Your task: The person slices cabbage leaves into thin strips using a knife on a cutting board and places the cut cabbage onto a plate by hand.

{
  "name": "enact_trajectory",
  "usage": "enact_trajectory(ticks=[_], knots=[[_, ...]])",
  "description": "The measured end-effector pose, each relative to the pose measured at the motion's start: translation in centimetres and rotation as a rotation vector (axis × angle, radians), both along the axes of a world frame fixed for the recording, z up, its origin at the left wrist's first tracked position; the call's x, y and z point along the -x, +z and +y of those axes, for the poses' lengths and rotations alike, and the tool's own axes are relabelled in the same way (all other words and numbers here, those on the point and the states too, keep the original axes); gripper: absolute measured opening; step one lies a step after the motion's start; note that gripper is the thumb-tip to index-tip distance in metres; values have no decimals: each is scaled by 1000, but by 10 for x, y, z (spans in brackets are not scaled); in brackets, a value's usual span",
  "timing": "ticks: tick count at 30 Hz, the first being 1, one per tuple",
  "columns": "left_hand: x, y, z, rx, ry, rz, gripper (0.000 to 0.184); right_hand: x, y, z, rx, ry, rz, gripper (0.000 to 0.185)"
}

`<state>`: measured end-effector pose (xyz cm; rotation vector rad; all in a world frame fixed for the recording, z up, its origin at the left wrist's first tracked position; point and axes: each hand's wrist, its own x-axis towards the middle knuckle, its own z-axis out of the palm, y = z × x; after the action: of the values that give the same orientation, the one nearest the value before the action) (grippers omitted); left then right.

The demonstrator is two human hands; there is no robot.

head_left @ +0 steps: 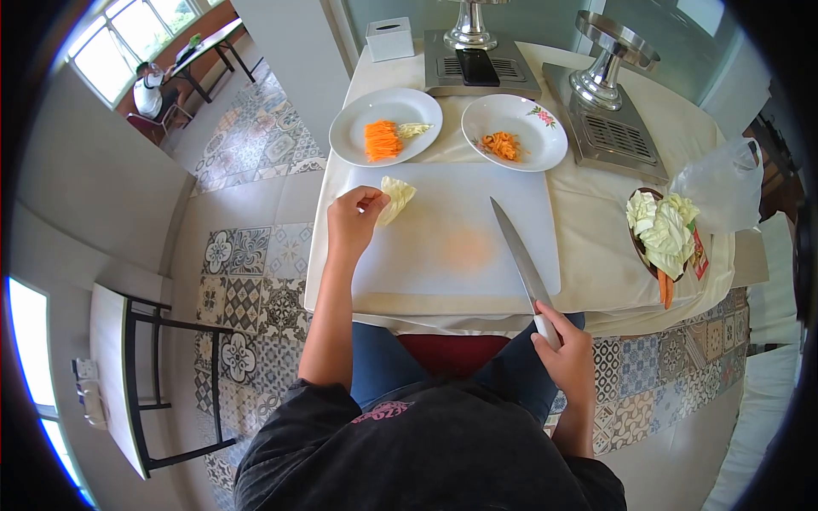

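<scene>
Pinched in the fingers of my left hand (354,223) is a pale cabbage leaf (397,200), held over the upper left of a white cutting board (383,268). My right hand (562,345) grips the white handle of a long kitchen knife (518,255). Its blade points up and away across the board's right side. An orange stain marks the board's middle. Behind the board, one plate (349,140) bears carrot strips (382,140) and a few shredded cabbage pieces (414,130). A flowered plate (528,111) bears a small heap of carrot scraps (501,146).
Cabbage leaves (663,228) and carrots (665,289) fill a dark bowl at the right, beside a plastic bag (720,187). Metal stands (609,136) and a black phone (476,67) are at the back, near a tissue box (389,39). A person (152,92) sits far left.
</scene>
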<state>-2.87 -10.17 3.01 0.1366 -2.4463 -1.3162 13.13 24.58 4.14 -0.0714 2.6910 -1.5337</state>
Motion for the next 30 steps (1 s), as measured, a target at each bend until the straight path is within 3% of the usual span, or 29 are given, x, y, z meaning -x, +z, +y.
enact_trajectory(ticks=[5, 8, 15, 18, 21, 24, 27, 30], knots=[[-16, 11, 32, -63, -185, -171, 16, -1, -2, 0, 11, -7, 32, 48], [-21, 3, 63, 46, -254, -20, 14, -1, 1, 0, 9, 3, 38, 47], [-13, -1, 100, 64, -289, -47, 14, -4, 0, 1, 16, -3, 27, 47], [-3, -20, 99, 191, -389, 116, 15, -3, 1, 1, 12, -3, 28, 47], [-2, -21, 99, 237, -343, 34, 15, -3, 0, 1, 10, 4, 67, 47], [-1, -13, 98, 18, -260, -200, 14, -4, 3, 1, 11, 4, 50, 47], [-5, -10, 87, 17, -224, -101, 18, -6, 4, 1, 26, -2, 25, 47], [-10, -2, 76, 96, -503, 8, 24, -9, 4, 2, 61, 9, 26, 48]])
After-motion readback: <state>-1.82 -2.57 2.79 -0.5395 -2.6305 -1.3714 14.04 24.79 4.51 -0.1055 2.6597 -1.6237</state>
